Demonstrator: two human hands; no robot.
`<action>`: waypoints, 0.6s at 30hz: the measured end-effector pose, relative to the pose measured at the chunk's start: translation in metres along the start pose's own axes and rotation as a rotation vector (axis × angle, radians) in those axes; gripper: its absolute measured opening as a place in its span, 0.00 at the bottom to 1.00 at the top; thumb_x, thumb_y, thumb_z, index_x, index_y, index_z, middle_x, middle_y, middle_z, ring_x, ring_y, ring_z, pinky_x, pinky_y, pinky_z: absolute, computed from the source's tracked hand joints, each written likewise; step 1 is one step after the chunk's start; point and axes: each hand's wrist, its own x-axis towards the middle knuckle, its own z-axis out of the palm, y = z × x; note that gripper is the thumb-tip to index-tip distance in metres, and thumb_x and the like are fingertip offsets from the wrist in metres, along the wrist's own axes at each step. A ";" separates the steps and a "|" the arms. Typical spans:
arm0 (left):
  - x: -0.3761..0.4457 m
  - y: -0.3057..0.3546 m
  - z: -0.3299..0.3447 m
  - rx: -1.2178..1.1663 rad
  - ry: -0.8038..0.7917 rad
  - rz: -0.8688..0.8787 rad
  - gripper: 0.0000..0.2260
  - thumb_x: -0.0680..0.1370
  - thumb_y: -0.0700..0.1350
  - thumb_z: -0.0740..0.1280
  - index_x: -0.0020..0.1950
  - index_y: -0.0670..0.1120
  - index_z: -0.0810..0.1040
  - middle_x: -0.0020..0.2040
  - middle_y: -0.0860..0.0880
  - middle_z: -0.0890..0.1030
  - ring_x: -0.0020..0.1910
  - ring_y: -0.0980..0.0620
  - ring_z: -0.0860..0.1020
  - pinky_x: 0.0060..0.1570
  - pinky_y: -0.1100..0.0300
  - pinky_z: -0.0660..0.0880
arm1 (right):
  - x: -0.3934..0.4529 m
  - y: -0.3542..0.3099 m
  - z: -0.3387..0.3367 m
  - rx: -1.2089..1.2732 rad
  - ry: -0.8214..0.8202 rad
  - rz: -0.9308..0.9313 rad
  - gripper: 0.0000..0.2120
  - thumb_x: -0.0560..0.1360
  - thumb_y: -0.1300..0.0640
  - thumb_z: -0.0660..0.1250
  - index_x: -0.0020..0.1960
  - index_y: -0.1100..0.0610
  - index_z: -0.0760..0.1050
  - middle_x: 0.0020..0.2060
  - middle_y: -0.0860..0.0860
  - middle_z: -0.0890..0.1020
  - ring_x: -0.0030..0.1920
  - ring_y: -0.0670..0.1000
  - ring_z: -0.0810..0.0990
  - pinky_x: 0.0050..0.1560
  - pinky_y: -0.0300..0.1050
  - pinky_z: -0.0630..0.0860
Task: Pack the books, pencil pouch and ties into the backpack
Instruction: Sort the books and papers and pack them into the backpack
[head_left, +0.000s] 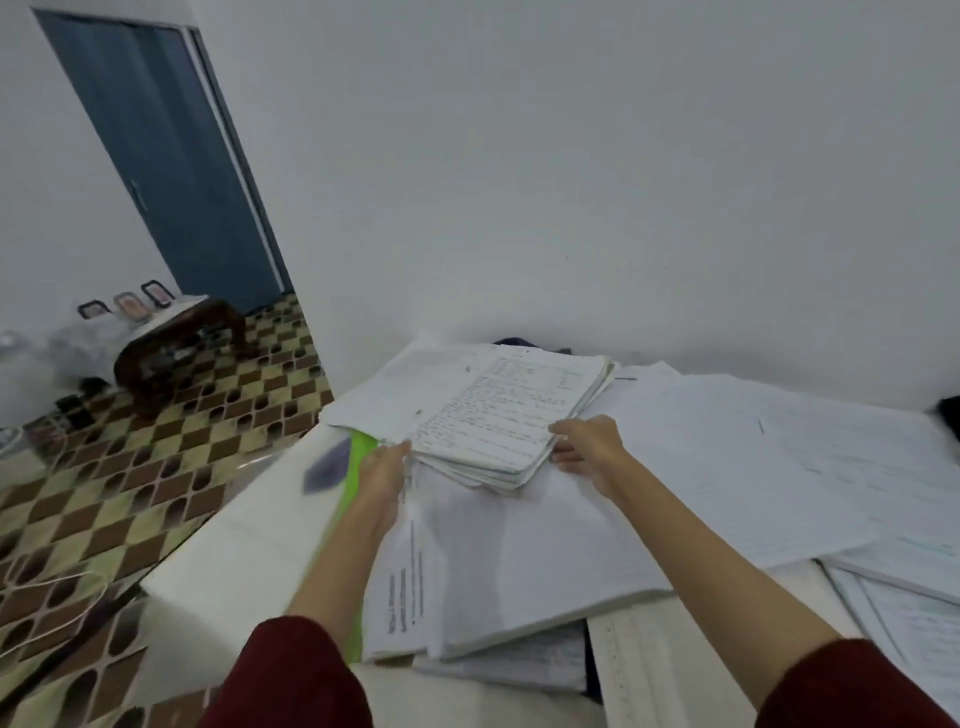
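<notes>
The fingers (563, 428) of the right hand (589, 449) curled around the right edge of a stack of handwritten notebooks (498, 415), while the left hand (387, 467) gripped its near left corner, fingers tucked under the pages. The stack sat at twelve o'clock from both hands, lying on a spread of loose white papers (727, 467) across the counter (218, 566). A green folder (358, 462) peeked out at nine o'clock of the left hand. Dark red sleeves (291, 675) covered both forearms.
</notes>
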 end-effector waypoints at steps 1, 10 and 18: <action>0.010 0.003 -0.002 -0.056 0.009 -0.019 0.15 0.79 0.37 0.62 0.66 0.39 0.71 0.56 0.47 0.75 0.50 0.50 0.76 0.42 0.66 0.75 | 0.003 -0.001 0.003 -0.006 0.043 0.009 0.09 0.74 0.60 0.67 0.51 0.63 0.72 0.38 0.58 0.80 0.35 0.54 0.79 0.37 0.45 0.77; 0.091 0.018 -0.016 -0.258 0.145 -0.247 0.03 0.76 0.40 0.64 0.45 0.46 0.72 0.27 0.52 0.75 0.27 0.57 0.69 0.24 0.67 0.69 | 0.028 -0.006 0.012 -0.110 0.193 0.085 0.07 0.74 0.61 0.66 0.40 0.64 0.71 0.36 0.62 0.82 0.32 0.60 0.83 0.32 0.47 0.79; 0.094 0.030 -0.002 0.378 -0.100 0.187 0.14 0.72 0.26 0.58 0.36 0.44 0.72 0.31 0.50 0.73 0.36 0.49 0.69 0.34 0.63 0.68 | 0.044 -0.004 0.016 -0.210 0.214 0.063 0.09 0.75 0.57 0.65 0.44 0.64 0.72 0.31 0.61 0.82 0.22 0.54 0.79 0.22 0.38 0.69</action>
